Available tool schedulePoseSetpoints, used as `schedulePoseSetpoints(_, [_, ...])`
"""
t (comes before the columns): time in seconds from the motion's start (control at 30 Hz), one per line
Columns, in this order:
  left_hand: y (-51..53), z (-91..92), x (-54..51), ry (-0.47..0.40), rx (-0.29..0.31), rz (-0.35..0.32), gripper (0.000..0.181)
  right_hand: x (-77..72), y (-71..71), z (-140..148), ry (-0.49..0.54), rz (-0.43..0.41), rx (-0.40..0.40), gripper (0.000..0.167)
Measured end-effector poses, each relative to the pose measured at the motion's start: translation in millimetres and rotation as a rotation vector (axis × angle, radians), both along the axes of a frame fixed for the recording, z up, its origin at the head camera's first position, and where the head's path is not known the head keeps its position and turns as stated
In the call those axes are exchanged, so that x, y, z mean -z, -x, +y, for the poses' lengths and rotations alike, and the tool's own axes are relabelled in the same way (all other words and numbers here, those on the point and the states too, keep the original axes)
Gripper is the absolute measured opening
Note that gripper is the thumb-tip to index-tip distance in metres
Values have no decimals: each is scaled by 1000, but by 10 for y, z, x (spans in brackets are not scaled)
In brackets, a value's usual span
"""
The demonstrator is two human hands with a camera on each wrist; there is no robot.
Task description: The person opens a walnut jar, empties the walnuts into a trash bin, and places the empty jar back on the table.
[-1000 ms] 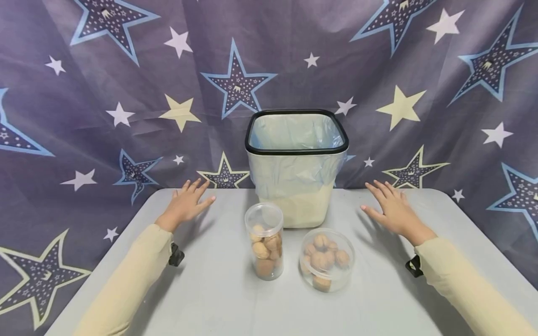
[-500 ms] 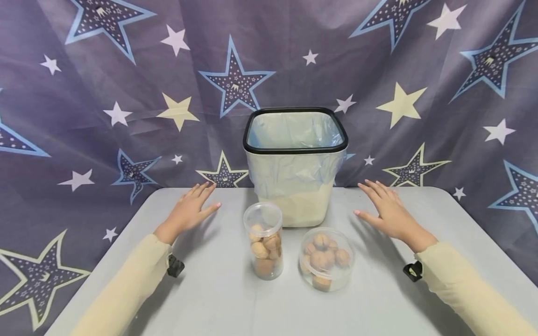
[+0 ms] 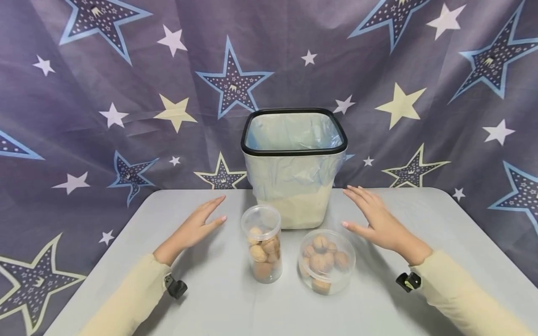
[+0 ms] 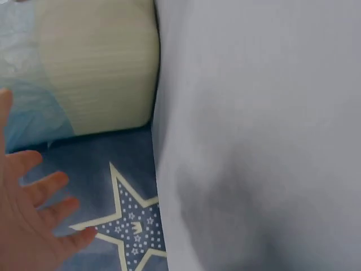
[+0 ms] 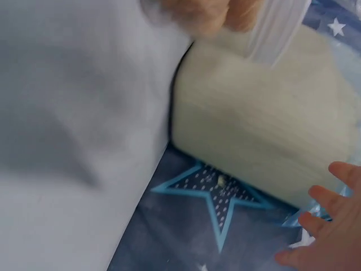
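Note:
Above the left part of the table my left hand [image 3: 191, 231] is held out with straight fingers, touching nothing. Closest to it is a tall clear plastic jar [image 3: 262, 219] of walnuts [image 3: 258, 253], standing upright. My right hand [image 3: 378, 226] hovers on the other side, its fingers extended and thumb apart. Near that hand lies a low round clear tub [image 3: 345, 279], with several walnuts [image 3: 321, 262] in it. The left wrist view shows the left hand [image 4: 28, 220] with spread fingers; in the right wrist view the right hand [image 5: 333, 226] is partly cut off.
Behind the jar and tub stands a cream waste bin [image 3: 300, 210] with a black rim and a bluish plastic liner. A star-patterned curtain [image 3: 138, 88] hangs along the back of the grey-white table [image 3: 227, 303].
Both hands have moved inward, the left to the right and the right to the left, nearer the jar and tub. The containers and bin stay in place; the head view shifts slightly.

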State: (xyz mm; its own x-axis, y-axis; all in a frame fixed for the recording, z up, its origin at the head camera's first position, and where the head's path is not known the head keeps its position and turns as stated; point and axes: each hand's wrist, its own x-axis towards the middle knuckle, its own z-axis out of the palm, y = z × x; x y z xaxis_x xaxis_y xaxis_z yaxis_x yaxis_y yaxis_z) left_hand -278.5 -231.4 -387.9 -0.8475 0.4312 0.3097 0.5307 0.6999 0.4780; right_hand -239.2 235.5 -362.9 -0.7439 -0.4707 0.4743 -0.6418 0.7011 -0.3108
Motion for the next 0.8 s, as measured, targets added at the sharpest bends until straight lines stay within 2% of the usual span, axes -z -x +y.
schedulePoseSetpoints(0.23, [-102,63,38,-173,137,-35,63,-48,-72,-164,97,-10,-98,76])
schedulePoseSetpoints(0.37, [-134,82,85,-223,195,-54,67,-52,-103,-264,140,7,-144,77])
schedulePoseSetpoints(0.5, [-167,91,127,-270,247,-86,72,-38,-153,-368,179,-23,-164,78])
schedulePoseSetpoints(0.57, [-184,93,145,-310,294,-125,74,-22,-187,-419,204,-54,-164,81])
schedulePoseSetpoints(0.7, [-198,104,186,-433,439,-242,79,15,-258,-516,263,-112,-163,85])
schedulePoseSetpoints(0.8, [-199,135,226,-513,534,-302,85,37,-305,-584,281,-151,-168,85])
